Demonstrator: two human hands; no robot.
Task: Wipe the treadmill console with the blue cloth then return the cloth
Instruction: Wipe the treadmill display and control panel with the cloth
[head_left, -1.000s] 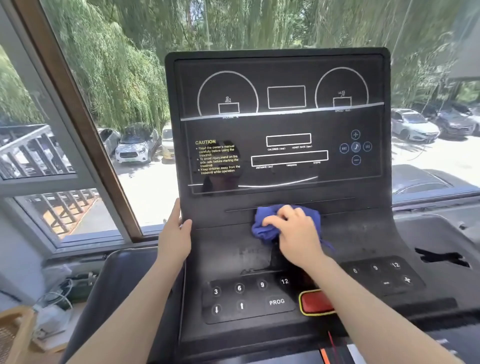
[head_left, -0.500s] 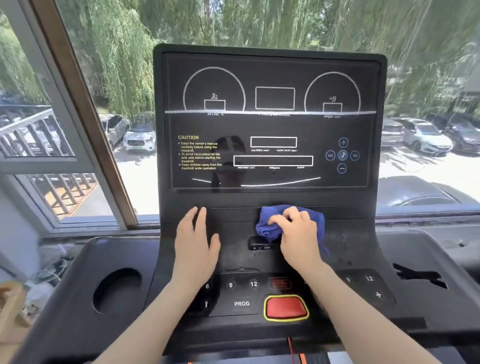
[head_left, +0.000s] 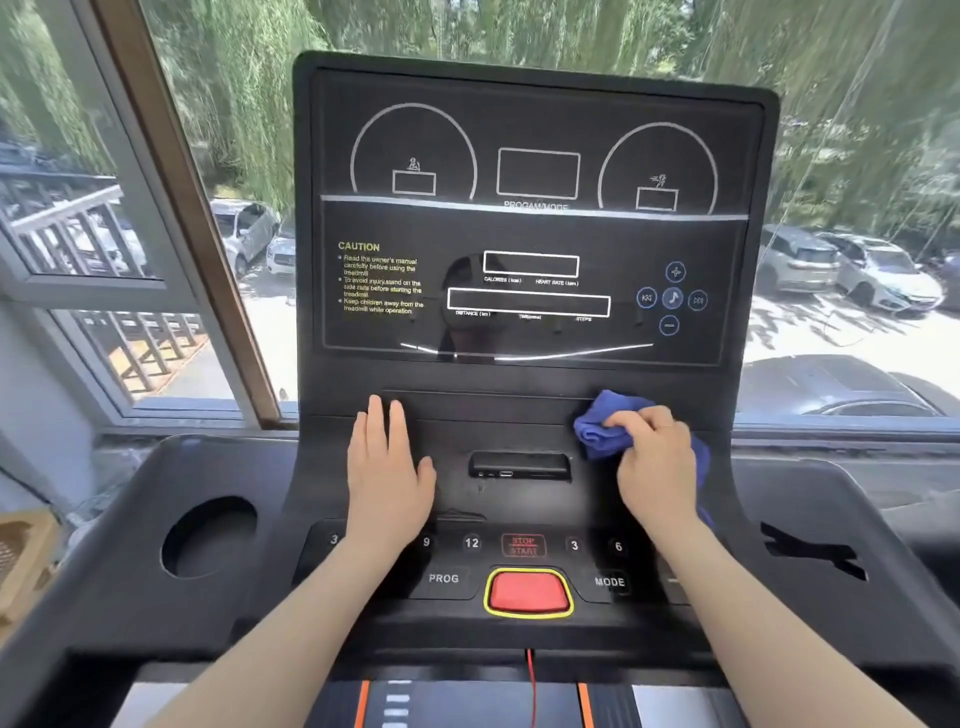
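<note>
Bare strip of console open between left hand and right hand, broken only by port slot at its middle. Blocked at the far edge by upright screen. Right part of ledge taken by cloth. Near edge crowded with keys and red button. Left wing open around cup hole; right wing bare beside a slot.
</note>
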